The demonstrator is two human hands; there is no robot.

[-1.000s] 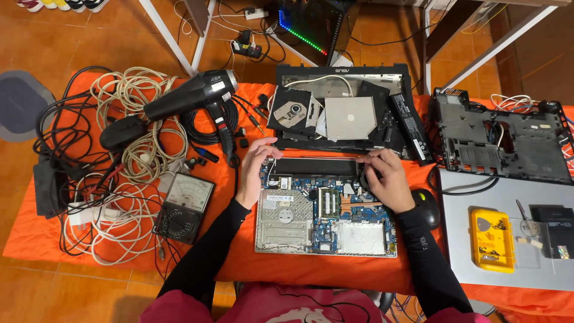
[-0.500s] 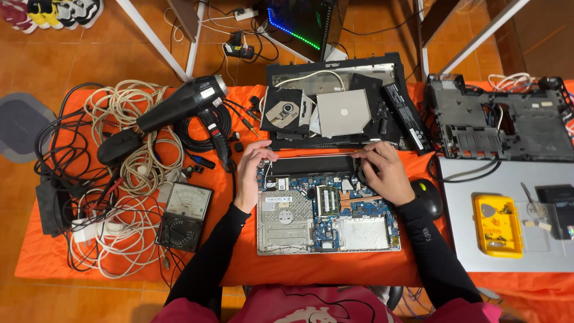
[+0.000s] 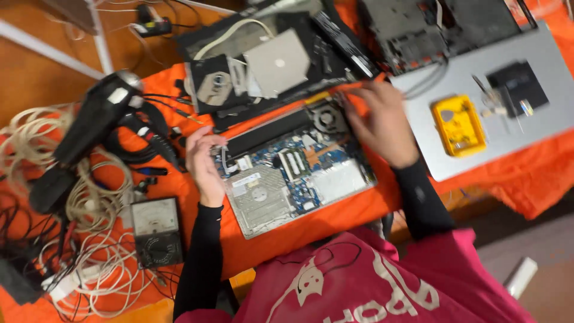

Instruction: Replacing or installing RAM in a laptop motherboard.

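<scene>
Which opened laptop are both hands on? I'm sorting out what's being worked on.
The one nearest the person, its blue circuit board exposed, with the left hand and right hand at its edges. The other laptop shells lie farther back, untouched.

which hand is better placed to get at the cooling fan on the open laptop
Right. The right hand rests at the top right corner of the open laptop, beside the fan. The left hand sits at the laptop's far left edge.

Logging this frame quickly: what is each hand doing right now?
Left hand: resting on the left edge of the opened laptop base with exposed blue circuit board, grip unclear.
Right hand: on its upper right corner, grip unclear.
</scene>
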